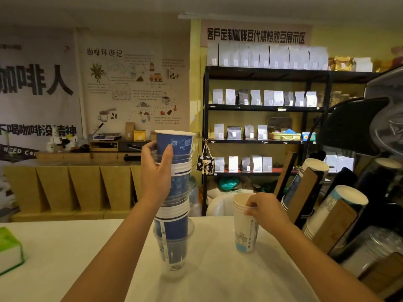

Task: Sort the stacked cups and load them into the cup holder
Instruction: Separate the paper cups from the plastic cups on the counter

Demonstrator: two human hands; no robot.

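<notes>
A tall mixed stack of cups (174,214) stands on the white counter (218,275), with blue patterned paper cups and clear plastic cups nested together. My left hand (156,171) grips the stack near its top, thumb on the uppermost blue cup (178,142). To the right, a short stack of white paper cups (245,227) stands on the counter, and my right hand (265,211) holds its rim. At the far right, the wooden cup holder (305,192) carries slanted rows of paper cups (316,168).
A green tissue box (9,249) sits at the counter's left edge. A black coffee machine (370,127) looms at the right, above the holder. Clear plastic cups (370,243) lie low in the holder. Black shelves with coffee bags (261,136) stand behind.
</notes>
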